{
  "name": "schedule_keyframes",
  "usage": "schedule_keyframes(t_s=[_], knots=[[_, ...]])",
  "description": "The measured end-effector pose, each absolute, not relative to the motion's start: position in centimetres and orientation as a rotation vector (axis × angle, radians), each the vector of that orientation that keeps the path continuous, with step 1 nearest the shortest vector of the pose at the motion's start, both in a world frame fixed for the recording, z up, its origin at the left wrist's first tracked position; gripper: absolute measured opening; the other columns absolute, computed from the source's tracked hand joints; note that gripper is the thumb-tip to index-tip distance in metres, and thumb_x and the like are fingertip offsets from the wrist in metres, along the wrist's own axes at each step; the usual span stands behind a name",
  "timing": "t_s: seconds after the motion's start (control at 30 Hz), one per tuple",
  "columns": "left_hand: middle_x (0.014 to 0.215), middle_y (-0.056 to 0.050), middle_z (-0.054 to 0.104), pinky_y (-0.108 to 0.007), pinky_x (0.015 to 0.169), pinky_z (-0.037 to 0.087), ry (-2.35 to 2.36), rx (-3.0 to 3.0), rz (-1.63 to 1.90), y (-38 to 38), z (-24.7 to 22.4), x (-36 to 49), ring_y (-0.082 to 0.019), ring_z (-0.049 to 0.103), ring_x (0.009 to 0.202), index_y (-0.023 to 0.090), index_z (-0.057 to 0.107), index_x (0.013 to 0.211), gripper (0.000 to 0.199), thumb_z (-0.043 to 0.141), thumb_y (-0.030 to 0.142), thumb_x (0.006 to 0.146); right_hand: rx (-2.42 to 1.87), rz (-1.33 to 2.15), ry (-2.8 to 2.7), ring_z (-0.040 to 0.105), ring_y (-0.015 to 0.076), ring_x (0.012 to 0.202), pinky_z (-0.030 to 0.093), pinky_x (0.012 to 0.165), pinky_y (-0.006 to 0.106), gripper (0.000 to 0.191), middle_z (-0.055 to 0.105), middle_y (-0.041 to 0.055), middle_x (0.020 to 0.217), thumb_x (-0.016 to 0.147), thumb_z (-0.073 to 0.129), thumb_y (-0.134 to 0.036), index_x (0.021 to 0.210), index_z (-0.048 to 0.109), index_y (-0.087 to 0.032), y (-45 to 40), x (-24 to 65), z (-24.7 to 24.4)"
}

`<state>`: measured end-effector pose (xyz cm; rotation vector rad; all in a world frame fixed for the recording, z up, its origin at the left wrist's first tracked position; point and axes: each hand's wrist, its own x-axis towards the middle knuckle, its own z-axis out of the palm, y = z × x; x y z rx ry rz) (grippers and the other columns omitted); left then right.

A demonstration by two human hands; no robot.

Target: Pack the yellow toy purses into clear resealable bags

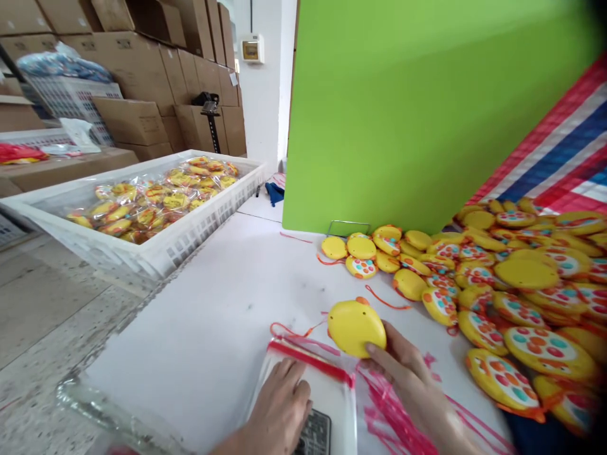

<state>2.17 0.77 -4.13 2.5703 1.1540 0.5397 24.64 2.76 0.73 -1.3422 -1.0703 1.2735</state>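
My right hand (398, 366) grips a yellow duck-shaped toy (355, 327), its plain back with small screw holes turned up. An orange strap loop (289, 330) trails from the toy to the left. My left hand (284, 404) lies on a clear plastic bag (339, 395) with a red top band, its fingers bent and pressed together on it; the thumb is partly hidden. Under the plastic shows a black printed panel (315, 433). Pink plastic ribbon strands (393, 411) lie beneath my right wrist.
Many yellow toys with coloured buttons (502, 284) are heaped on the right of the white table (203, 328). A green board (379, 114) stands behind. At left, a white crate (208, 234) holds bagged toys (156, 196). Cardboard boxes (133, 69) are stacked behind.
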Motion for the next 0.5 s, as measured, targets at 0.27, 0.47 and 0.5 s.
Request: schedule_keyframes(t_s=[0.27, 0.47, 0.5], knots=[[0.084, -0.004, 0.056, -0.038, 0.076, 0.043, 1.194, 2.615, 0.537, 0.6, -4.5, 2.6, -0.022, 0.05, 0.081, 0.017, 0.051, 0.076, 0.008, 0.054, 0.012, 0.081, -1.284, 1.463, -0.729, 0.063, 0.0247, 0.096, 0.057, 0.069, 0.028, 0.045, 0.066, 0.0069, 0.112, 0.065, 0.079, -0.039, 0.105, 0.066, -0.021, 1.7, 22.5, 1.4], [0.097, -0.005, 0.059, -0.039, 0.084, 0.044, 1.215, 2.261, 0.703, 0.6, -3.1, 2.0, -0.023, 0.051, 0.09, 0.019, 0.051, 0.103, 0.034, 0.052, 0.005, 0.073, -1.544, 1.339, -0.902, 0.062, 0.0282, 0.101, 0.06, 0.072, 0.035, 0.069, 0.06, 0.0092, 0.126, 0.066, 0.075, -0.049, 0.127, 0.053, -0.025, -1.0, 23.9, 0.2], [0.1, -0.006, 0.06, -0.038, 0.084, 0.044, 1.225, 2.184, 0.728, 0.6, -2.9, 1.8, -0.023, 0.052, 0.091, 0.019, 0.048, 0.114, 0.047, 0.05, 0.002, 0.07, -1.564, 1.357, -0.971, 0.065, 0.0265, 0.091, 0.06, 0.07, 0.035, 0.067, 0.065, 0.0093, 0.118, 0.067, 0.074, -0.05, 0.126, 0.055, -0.025, -1.5, 24.3, -0.1]])
